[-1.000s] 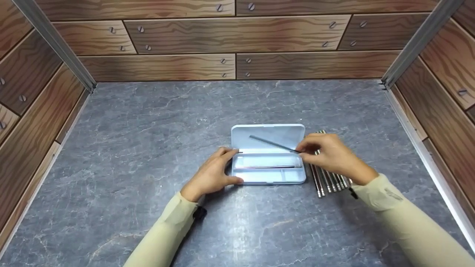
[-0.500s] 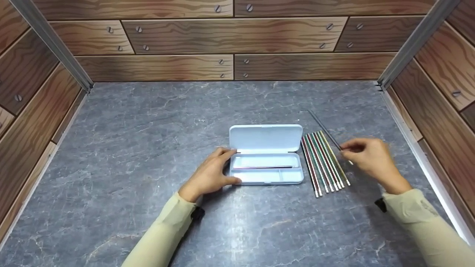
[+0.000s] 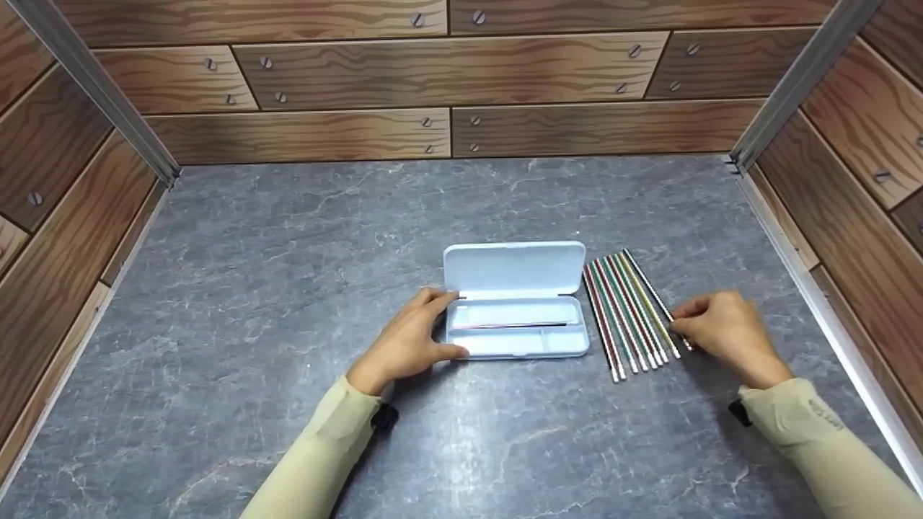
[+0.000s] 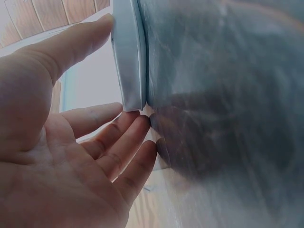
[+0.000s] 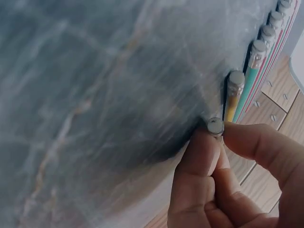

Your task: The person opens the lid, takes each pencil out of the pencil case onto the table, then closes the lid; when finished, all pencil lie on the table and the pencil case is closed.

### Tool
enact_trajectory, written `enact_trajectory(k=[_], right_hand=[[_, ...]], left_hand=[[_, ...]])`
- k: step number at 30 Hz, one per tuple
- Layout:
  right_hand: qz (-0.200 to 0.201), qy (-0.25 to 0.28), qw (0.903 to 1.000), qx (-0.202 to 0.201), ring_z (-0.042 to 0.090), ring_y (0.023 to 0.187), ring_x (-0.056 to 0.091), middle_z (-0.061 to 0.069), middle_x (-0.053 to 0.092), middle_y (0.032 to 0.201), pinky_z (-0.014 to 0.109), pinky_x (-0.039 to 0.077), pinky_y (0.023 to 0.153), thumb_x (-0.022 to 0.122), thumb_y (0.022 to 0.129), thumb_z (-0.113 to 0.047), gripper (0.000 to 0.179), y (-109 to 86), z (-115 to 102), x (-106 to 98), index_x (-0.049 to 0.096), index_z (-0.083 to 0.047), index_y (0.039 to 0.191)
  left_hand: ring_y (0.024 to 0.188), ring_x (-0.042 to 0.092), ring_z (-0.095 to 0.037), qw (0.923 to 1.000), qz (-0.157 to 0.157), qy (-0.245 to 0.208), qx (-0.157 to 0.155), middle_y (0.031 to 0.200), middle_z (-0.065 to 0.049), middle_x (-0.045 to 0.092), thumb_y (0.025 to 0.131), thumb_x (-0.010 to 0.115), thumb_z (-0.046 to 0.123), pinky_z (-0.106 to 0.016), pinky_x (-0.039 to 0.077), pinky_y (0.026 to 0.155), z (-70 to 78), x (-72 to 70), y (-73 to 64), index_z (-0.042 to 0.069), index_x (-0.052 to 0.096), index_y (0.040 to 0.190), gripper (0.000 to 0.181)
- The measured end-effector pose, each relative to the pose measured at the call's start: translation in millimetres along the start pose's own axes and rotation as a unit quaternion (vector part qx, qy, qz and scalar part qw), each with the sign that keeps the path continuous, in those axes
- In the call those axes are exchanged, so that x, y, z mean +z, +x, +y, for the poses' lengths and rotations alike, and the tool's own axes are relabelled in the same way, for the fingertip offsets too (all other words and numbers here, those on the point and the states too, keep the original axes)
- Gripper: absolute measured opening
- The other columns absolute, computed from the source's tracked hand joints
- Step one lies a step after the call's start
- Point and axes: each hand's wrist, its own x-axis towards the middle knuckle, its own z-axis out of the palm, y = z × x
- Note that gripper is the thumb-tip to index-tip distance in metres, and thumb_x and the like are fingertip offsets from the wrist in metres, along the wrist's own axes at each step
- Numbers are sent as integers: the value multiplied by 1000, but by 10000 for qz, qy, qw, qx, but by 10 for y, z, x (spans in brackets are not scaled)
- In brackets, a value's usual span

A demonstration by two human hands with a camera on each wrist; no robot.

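Observation:
A pale blue pencil case [image 3: 515, 270] lies opened out in the head view, its lid tipped back. My left hand [image 3: 407, 335] holds the case's left end, thumb at the front edge and fingers at the back corner. One slim dark pencil [image 3: 512, 326] lies in the long compartment. To the right, my right hand [image 3: 728, 335] pinches a dark pencil [image 3: 647, 285] between thumb and fingertips, near its eraser end [image 5: 215, 126]. That pencil lies along the right side of a row of striped pencils [image 3: 626, 310] in red, green and yellow.
The grey marbled tabletop [image 3: 303, 238] stretches around the case and the pencils. Wood-patterned walls [image 3: 346, 133] stand at the back and both sides, with metal posts [image 3: 782, 86] at the corners.
My right hand has carried the dark pencil from over the case's lid to the right and down beside the row. My left hand stays on the case.

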Motion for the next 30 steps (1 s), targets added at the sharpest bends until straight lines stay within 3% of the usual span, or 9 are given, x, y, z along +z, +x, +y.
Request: enact_trajectory(k=[7, 21, 26, 30], right_hand=[[-216, 195, 9996, 39, 9, 68, 68, -5, 79, 76, 26, 54, 61, 86, 94, -21, 33, -28, -25, 3, 82, 5, 115], [-266, 319, 9991, 32, 9, 67, 70, -4, 78, 76, 25, 56, 59, 84, 96, -20, 32, -64, -22, 4, 82, 7, 112], [-150, 211, 9997, -19, 9, 69, 71, -2, 80, 77, 26, 55, 63, 79, 98, -21, 32, -54, -71, -25, 83, 5, 114], [203, 169, 9992, -302, 9, 73, 70, 6, 84, 85, 25, 55, 67, 78, 99, -24, 31, -24, -199, -10, 85, 1, 115]], left_hand=[[153, 54, -38, 10000, -18, 59, -7, 163, -16, 55, 90, 96, 28, -56, 45, 131, 17, -6, 16, 2, 49, 168, 94], [153, 54, -39, 10000, 14, 56, -7, 162, -17, 56, 90, 97, 29, -57, 45, 131, 5, 20, 30, 3, 50, 167, 94], [152, 55, -39, 10000, 30, 12, 28, 161, -16, 57, 90, 97, 28, -57, 46, 129, 14, 13, 11, 3, 51, 167, 94], [151, 55, -39, 10000, 77, -13, 60, 160, -16, 58, 89, 97, 27, -57, 47, 128, 11, 12, -7, 1, 51, 166, 93]])
